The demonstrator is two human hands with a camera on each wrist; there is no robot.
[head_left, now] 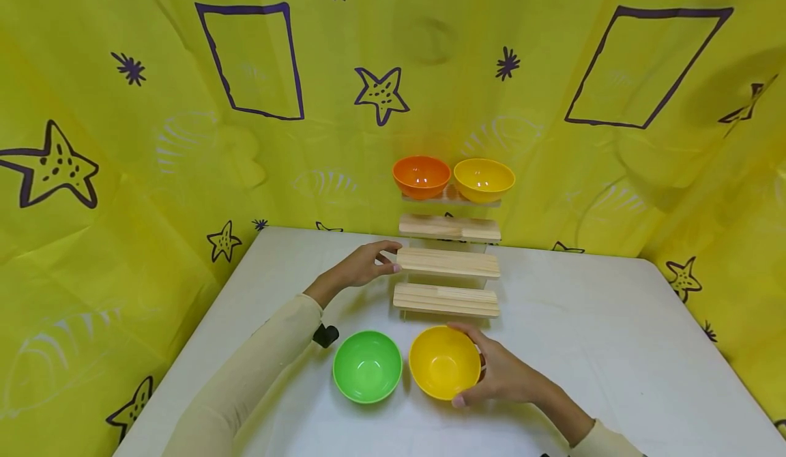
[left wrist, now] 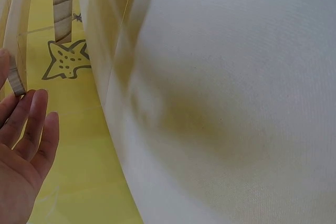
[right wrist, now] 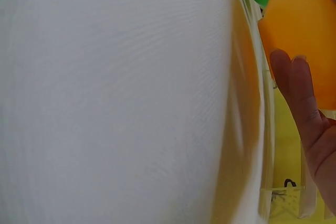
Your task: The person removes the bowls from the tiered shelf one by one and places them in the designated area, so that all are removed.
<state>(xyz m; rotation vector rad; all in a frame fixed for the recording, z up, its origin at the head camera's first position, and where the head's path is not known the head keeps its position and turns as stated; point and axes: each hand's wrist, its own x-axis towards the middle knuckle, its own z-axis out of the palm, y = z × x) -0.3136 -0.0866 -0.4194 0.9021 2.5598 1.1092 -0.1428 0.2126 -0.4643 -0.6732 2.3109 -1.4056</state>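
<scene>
My left hand [head_left: 367,264] pinches the left end of a wooden slat [head_left: 448,262], the second from the bottom of a stepped display stand. In the left wrist view the fingertips [left wrist: 38,98] meet the end of that slat [left wrist: 17,80]. My right hand [head_left: 500,372] grips a yellow bowl [head_left: 443,365] from its right side, thumb near the front rim and fingers round the back. Close up, two fingers lie along the outside of the bowl [right wrist: 304,30]. A green bowl [head_left: 368,368] sits just left of the yellow one, in front of the stand.
On the stand's top slat an orange bowl [head_left: 421,177] and another yellow bowl [head_left: 484,179] stand side by side. The lowest slat [head_left: 446,300] is just behind the held bowl. A yellow patterned curtain [head_left: 344,143] surrounds the white table [head_left: 589,327] at the back and sides.
</scene>
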